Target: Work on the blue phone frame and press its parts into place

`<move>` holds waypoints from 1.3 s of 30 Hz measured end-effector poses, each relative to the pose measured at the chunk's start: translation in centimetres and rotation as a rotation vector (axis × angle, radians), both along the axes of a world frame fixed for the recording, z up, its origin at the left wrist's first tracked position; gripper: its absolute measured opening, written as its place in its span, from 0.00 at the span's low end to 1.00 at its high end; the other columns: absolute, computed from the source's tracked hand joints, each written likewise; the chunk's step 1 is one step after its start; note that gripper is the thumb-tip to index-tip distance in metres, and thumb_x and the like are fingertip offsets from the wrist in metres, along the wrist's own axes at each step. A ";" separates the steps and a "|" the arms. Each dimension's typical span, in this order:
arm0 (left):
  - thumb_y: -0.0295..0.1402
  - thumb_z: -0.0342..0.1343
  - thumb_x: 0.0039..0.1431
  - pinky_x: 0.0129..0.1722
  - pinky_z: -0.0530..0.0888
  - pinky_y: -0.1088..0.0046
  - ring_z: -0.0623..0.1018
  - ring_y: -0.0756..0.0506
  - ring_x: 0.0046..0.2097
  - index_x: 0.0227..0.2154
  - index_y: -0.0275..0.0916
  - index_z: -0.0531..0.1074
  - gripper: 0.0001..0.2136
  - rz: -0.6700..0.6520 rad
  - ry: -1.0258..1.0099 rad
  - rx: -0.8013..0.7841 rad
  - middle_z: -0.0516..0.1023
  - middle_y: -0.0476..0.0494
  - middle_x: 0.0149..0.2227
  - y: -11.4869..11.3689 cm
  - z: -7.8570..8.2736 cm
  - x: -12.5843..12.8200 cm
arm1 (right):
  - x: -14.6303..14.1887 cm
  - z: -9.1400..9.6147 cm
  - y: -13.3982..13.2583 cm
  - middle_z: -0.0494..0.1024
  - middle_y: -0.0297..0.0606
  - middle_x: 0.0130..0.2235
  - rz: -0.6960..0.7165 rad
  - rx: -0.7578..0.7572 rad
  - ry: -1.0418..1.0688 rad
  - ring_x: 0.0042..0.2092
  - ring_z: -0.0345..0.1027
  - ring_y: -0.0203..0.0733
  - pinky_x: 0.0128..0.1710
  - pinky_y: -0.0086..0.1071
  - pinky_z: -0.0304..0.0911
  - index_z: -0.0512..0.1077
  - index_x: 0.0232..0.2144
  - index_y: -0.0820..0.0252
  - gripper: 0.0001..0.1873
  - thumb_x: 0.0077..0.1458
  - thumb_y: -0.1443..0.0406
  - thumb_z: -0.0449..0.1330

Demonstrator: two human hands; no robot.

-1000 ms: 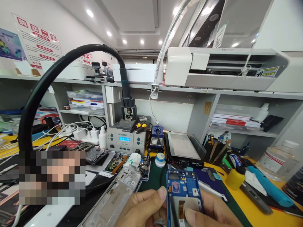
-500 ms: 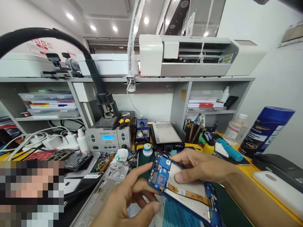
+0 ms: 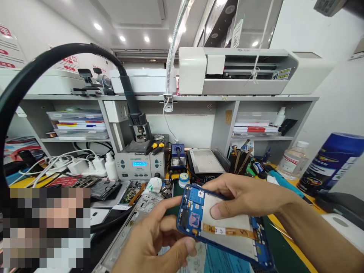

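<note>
An opened smartphone [image 3: 195, 220] with a blue frame lies tilted between my hands, its inside facing up. Blue board parts show at its left end, a pale battery fills the middle, and an orange flex cable [image 3: 233, 231] runs lengthwise across it. My right hand [image 3: 241, 199] grips the far long edge, thumb pressed on the battery and fingers partly hidden behind. My left hand [image 3: 162, 235] curls loosely around the left end; its index finger touches the upper corner and its thumb is close to the near edge. Below the phone lies a blue printed sheet [image 3: 222, 259].
Left of the phone lies a clear plastic tray [image 3: 125, 231]. Behind stand a hot-air station [image 3: 139, 167], a soldering iron stand [image 3: 178, 161], a heating plate [image 3: 206, 161] and a small round jar [image 3: 184, 179]. A blue spray can [image 3: 331, 163] and clear bottle [image 3: 292, 161] are right.
The camera view has turned slightly left, so the background shifts right. The phone has turned and tipped slightly in my right hand, while my left thumb has moved closer to its near edge.
</note>
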State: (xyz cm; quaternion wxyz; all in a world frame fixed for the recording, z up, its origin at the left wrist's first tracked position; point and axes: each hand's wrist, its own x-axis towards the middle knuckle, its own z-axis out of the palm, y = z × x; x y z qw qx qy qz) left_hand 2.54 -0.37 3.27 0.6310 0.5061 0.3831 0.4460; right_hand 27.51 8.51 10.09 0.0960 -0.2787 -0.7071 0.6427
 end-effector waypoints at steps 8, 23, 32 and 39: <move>0.33 0.77 0.54 0.36 0.80 0.71 0.83 0.46 0.37 0.74 0.43 0.49 0.52 -0.244 -0.102 -0.094 0.84 0.49 0.36 1.3 1.5 -1.0 | -0.9 -2.4 0.9 0.87 0.35 0.35 -0.012 -0.212 0.043 0.31 0.79 0.34 0.32 0.23 0.73 0.84 0.42 0.65 0.23 0.48 0.56 0.80; 0.31 0.76 0.55 0.38 0.81 0.73 0.84 0.50 0.34 0.57 0.37 0.62 0.33 -0.285 -0.070 -0.109 0.88 0.44 0.35 3.2 -0.2 -2.7 | -1.8 -3.8 -2.0 0.86 0.36 0.51 -0.365 0.157 -0.058 0.52 0.77 0.46 0.54 0.37 0.68 0.80 0.58 0.49 0.29 0.55 0.55 0.77; 0.35 0.80 0.48 0.35 0.77 0.77 0.83 0.52 0.31 0.55 0.41 0.61 0.38 -0.159 -0.068 -0.148 0.87 0.51 0.33 2.8 -1.5 -2.3 | -3.8 -4.2 -4.8 0.86 0.41 0.54 -0.553 0.391 -0.053 0.59 0.76 0.58 0.62 0.51 0.67 0.89 0.36 0.42 0.11 0.52 0.49 0.76; 0.34 0.80 0.47 0.34 0.76 0.76 0.82 0.52 0.30 0.54 0.41 0.62 0.38 -0.117 -0.058 -0.148 0.86 0.54 0.31 2.7 -2.1 -2.1 | -4.7 -4.1 -4.9 0.90 0.37 0.37 -0.425 0.408 0.108 0.52 0.81 0.50 0.53 0.37 0.73 0.89 0.33 0.43 0.02 0.56 0.59 0.74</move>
